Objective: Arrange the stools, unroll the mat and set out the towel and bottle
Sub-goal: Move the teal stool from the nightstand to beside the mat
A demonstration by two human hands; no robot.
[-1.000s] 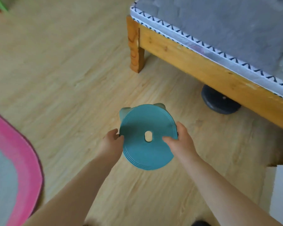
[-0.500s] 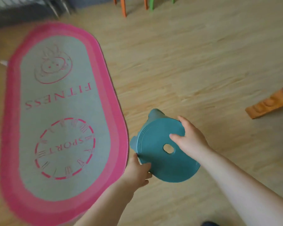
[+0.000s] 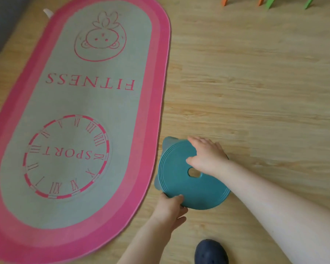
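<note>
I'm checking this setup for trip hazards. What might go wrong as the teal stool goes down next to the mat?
The stool, held by the left hand and right hand, sits close to the mat edge; a leg may land on the rim and wobble. The shoe is near, so it could be kicked.

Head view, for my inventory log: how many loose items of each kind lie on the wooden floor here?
Round teal plastic stool, held by both hands: 1
Oval pink-bordered grey fitness mat, unrolled: 1
Dark blue shoe: 1
Orange furniture legs at top edge: 2
Green furniture legs at top edge: 2
Total: 7
</note>
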